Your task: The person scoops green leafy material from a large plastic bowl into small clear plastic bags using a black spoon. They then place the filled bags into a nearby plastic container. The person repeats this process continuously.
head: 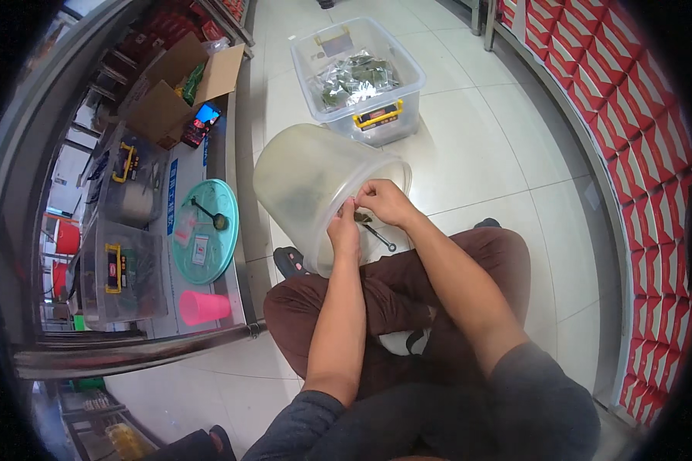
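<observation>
A large translucent plastic bucket (303,178) lies on its side on the floor, its mouth turned toward me. At that mouth, my left hand (346,230) and my right hand (385,201) meet with fingertips pinched together. They hold a small item between them, mostly hidden by the fingers, so I cannot tell what it is. Just below the fingers is some dark green, leaf-like material (362,218). A black scoop handle (380,237) with a ring end sticks out beside it, near my crossed legs.
Beyond the bucket stands a clear storage bin (364,124) holding shiny packets (360,78). The left shelf carries a turquoise lid (213,262) with another scoop (207,214), a pink cup (205,307), clear boxes (130,282) and a cardboard box (161,109). Red-white cartons (646,190) line the right.
</observation>
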`<state>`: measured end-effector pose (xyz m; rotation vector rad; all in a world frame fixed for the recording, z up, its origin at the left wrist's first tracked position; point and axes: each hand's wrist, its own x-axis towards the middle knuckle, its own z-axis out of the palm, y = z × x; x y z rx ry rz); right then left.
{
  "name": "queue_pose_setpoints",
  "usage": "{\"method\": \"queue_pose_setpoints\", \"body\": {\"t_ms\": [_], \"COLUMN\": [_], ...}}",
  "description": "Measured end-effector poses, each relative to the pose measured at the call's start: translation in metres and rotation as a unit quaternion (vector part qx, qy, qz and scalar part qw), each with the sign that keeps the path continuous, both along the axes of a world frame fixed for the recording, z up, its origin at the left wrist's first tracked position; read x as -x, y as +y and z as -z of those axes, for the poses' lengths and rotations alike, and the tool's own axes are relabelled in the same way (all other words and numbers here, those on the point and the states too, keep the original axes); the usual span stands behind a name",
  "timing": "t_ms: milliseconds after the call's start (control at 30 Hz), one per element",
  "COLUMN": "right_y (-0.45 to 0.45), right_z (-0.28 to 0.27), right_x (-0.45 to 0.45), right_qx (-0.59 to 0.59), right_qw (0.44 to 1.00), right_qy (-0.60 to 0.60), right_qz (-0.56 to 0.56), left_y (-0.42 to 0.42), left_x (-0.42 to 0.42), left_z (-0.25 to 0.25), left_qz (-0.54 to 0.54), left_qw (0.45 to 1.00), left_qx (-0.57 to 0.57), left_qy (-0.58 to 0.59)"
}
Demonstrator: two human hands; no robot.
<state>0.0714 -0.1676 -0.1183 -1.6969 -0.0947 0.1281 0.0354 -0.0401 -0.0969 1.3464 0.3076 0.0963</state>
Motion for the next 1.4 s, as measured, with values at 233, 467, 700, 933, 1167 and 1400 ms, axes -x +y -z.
{"method": "queue_pose_setpoints", "body": {"t_ms": [233, 467, 700, 933, 1167, 1400], "right_y": [0.003, 0.005, 0.01, 0.004, -0.017, -0.04], "right_z": [-0.012, -0.023, -0.036, -0.043, -0.047, -0.063], "right_x": [0.005, 0.012, 0.023, 0.035, 0.054, 0.076], "right_qx": [0.091, 0.159, 0.215, 0.223, 0.206, 0.147], "right_qw": [0.996, 0.987, 0.976, 0.973, 0.977, 0.988], "right_qy": [0.003, 0.007, -0.043, -0.062, -0.042, -0.023], "right_qz": [0.007, 0.022, 0.006, 0.007, 0.033, 0.025], "left_y": [0.005, -0.001, 0.009, 0.004, 0.012, -0.014], "left_x": [-0.004, -0.005, -0.009, -0.008, -0.009, 0.011], "left_z": [0.012, 0.015, 0.028, 0.034, 0.024, 0.002], "left_qz": [0.025, -0.028, -0.087, -0.113, -0.129, 0.083], "left_qw": [0.999, 0.998, 0.996, 0.993, 0.981, 0.992], "left_qx": [-0.041, -0.053, -0.037, 0.008, 0.144, 0.089], "left_qy": [-0.001, -0.003, -0.001, -0.014, 0.022, -0.04]}}
